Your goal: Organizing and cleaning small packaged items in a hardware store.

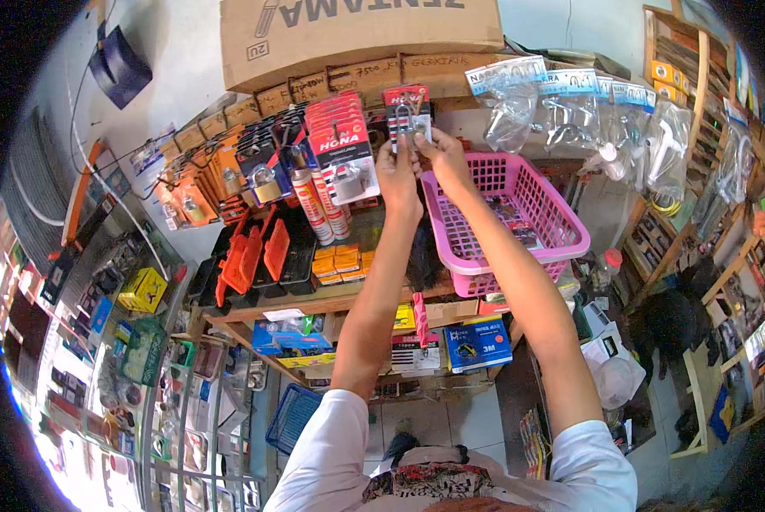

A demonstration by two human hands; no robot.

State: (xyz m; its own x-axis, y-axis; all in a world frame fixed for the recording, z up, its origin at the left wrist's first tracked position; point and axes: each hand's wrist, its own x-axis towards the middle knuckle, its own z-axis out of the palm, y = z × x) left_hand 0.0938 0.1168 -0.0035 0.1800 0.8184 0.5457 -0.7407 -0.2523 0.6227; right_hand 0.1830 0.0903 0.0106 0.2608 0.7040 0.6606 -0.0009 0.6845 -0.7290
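Both my hands are raised at a carded padlock (405, 118) with a red-topped card, in front of the shelf. My left hand (397, 173) grips its lower left edge, and my right hand (443, 153) pinches its lower right side. Just left hangs a stack of similar red carded padlocks (344, 150). Further left are padlocks on dark cards (264, 173) and on orange cards (193, 205). A pink plastic basket (449, 237) with small packets inside stands beneath my right forearm.
Two tubes (315, 211), small orange boxes (337, 262) and red-orange plastic pieces (245, 256) stand on the wooden shelf. Bagged fittings (510, 115) hang at the right. A large cardboard box (357, 38) is above, a glass display case (184, 409) at the left.
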